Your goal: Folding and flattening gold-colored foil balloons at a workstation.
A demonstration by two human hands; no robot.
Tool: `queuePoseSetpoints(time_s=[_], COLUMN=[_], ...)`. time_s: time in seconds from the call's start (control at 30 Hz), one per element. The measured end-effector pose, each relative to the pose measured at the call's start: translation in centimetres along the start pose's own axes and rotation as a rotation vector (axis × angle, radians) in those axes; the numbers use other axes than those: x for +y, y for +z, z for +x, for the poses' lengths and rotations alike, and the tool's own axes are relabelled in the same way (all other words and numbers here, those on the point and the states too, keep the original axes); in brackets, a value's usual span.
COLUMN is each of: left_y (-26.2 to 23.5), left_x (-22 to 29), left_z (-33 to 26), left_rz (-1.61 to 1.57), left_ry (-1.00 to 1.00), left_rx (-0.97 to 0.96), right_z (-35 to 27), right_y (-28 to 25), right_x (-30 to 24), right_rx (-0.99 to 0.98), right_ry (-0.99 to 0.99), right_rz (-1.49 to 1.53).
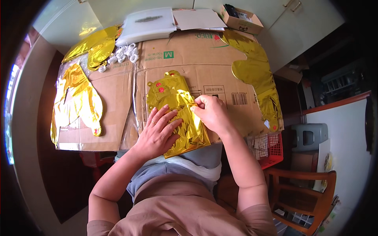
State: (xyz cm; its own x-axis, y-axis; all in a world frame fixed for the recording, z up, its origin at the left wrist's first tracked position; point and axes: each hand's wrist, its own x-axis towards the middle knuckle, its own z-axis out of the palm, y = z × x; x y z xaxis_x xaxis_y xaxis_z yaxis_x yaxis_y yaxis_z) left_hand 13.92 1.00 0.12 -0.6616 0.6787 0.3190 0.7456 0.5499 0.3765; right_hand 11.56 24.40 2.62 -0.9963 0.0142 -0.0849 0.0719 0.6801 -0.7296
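A flattened brown cardboard sheet covers the worktop and bears everything else. Along its right edge lies a long gold foil balloon, deflated and curving toward the near corner; on the left side a second flat gold balloon is spread out, and more gold foil is bunched at the far left corner. Beyond the sheet sits a white flat packet, with a small open cardboard box to its right. In the middle, just in front of the person, lies the gold foil piece with red dots, creased and partly folded. The left hand rests flat on it, fingers spread wide and pressing the foil down. The right hand is curled nearly closed, thumb and fingertips pinching the foil's right edge. A cluster of small white plastic clips lies near the far left.
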Motion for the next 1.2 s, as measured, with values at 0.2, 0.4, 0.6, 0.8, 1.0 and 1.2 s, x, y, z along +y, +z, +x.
queuePoseSetpoints(time_s=[0.2,0.4,0.6,0.8,1.0,1.2], left_y=[-1.3,-1.0,-1.7,-0.2,0.8,0.9], left_x=[0.0,2.1,1.1,3.4,3.7,4.5], left_z=[-1.4,-4.4,-5.4,-6.5,-7.3,-7.3], left_rz=[-0.141,-0.546,-0.679,-0.694,-0.736,-0.793], left_ry=[0.016,-0.337,0.071,0.14,0.156,0.169], left_rx=[0.229,0.591,0.178,0.199,0.192,0.197], right_z=[0.1,-4.8,-9.4,-13.3,-14.4,-14.7], right_y=[-0.3,-2.1,-2.7,-2.1,0.1,0.5], right_x=[0.4,-0.2,0.7,2.1,4.1,4.0], right_rx=[-0.074,0.09,0.015,0.073,0.17,0.105], right_ry=[-0.009,-0.276,-0.779,-0.577,-0.629,-0.721], right_rz=[0.08,0.27,0.267,0.111,-0.006,-0.033])
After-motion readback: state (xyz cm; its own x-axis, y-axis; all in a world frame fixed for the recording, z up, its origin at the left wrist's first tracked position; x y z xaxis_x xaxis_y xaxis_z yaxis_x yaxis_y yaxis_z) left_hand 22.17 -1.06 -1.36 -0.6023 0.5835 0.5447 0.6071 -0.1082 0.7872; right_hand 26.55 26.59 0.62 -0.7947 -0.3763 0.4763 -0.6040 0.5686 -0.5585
